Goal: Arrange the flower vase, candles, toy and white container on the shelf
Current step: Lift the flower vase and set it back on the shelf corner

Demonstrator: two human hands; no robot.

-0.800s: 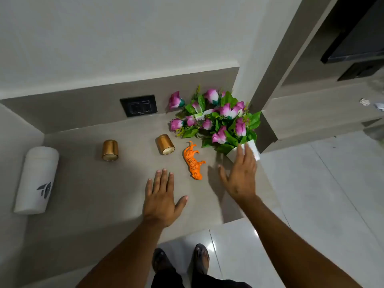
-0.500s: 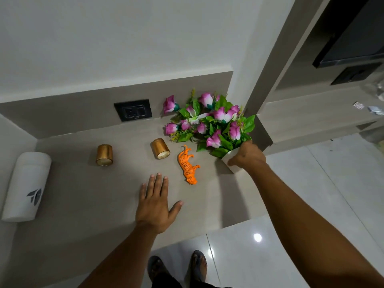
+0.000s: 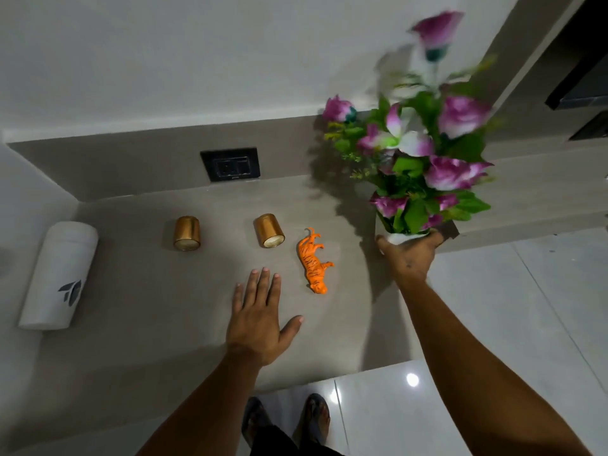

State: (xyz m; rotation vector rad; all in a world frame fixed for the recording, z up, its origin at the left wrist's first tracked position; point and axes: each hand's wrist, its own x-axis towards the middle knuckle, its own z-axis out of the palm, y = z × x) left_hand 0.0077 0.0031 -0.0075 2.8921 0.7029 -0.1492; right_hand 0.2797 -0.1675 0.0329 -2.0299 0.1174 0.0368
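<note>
My right hand [image 3: 409,256] grips the white flower vase [image 3: 399,237] at the shelf's right end, and its pink flowers with green leaves [image 3: 424,153] rise upright, blurred at the top. My left hand [image 3: 260,319] lies flat and open on the grey shelf [image 3: 138,324], just left of an orange toy tiger [image 3: 314,260] lying on its side. Two gold candles, one [image 3: 187,233] to the left and one [image 3: 269,230] beside the tiger, lie tipped over. A white container [image 3: 59,274] with a dark leaf logo lies on its side at the far left.
A black wall socket [image 3: 230,163] sits in the grey back wall behind the candles. A pillar [image 3: 513,60] stands at the right, with a lower ledge [image 3: 543,179] beyond it. Glossy white floor tiles [image 3: 493,324] and my feet [image 3: 284,419] are below the shelf's front edge.
My right hand closed on the vase and raised it from lying on the shelf to upright. My left hand stayed flat on the shelf.
</note>
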